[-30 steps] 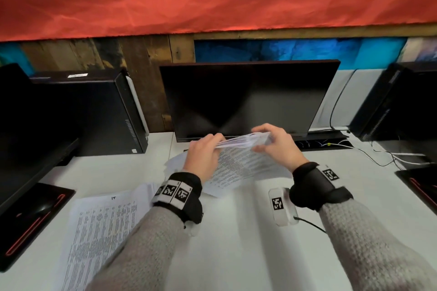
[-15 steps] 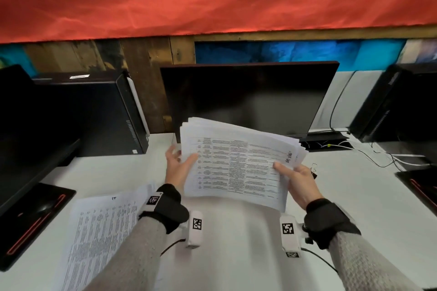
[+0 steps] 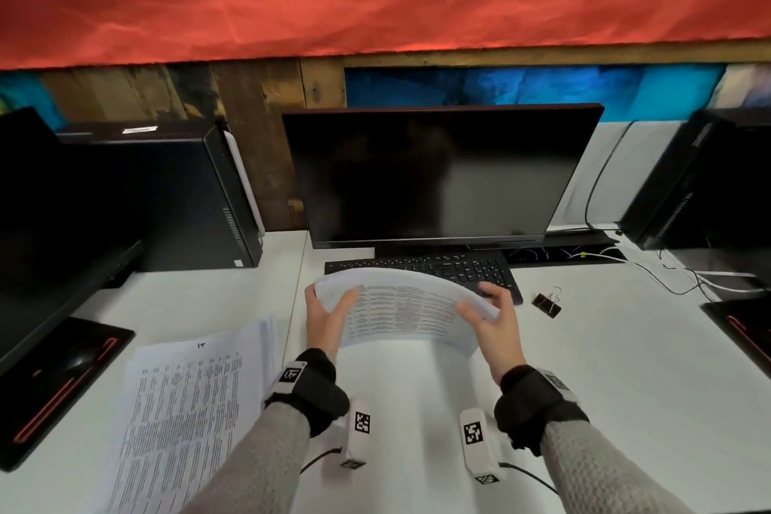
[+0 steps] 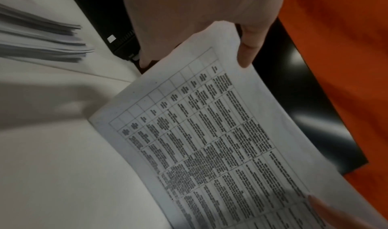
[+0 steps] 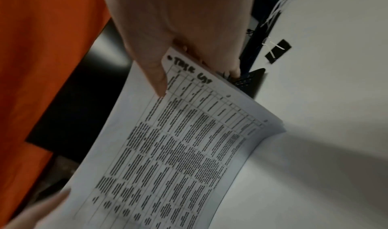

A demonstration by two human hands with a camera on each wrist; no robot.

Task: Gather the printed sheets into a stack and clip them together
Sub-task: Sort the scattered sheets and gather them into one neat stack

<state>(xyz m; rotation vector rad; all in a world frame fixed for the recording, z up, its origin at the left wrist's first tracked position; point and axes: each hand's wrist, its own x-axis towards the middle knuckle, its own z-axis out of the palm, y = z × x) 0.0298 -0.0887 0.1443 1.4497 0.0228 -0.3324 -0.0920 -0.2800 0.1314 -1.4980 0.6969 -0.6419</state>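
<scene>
Both hands hold a stack of printed sheets [image 3: 400, 311] upright on its long edge on the white desk [image 3: 605, 380], bowed toward me. My left hand [image 3: 323, 315] grips the left end, thumb on the front. My right hand [image 3: 496, 319] grips the right end the same way. The printed table faces the left wrist camera as the sheets [image 4: 210, 141], and the right wrist camera shows the sheets [image 5: 174, 149] with handwriting near my thumb. A black binder clip [image 3: 547, 303] lies on the desk to the right of my right hand; the clip [image 5: 278, 51] is untouched.
A second pile of printed pages [image 3: 187, 421] lies at the front left. A black keyboard [image 3: 434, 267] and a dark monitor [image 3: 438, 175] stand right behind the held stack. A computer tower [image 3: 175, 196] is at left, cables [image 3: 676, 275] at right.
The stack was lifted off the desk with its face toward me; now it is lower, standing on its long edge on the desk, both hands at its ends.
</scene>
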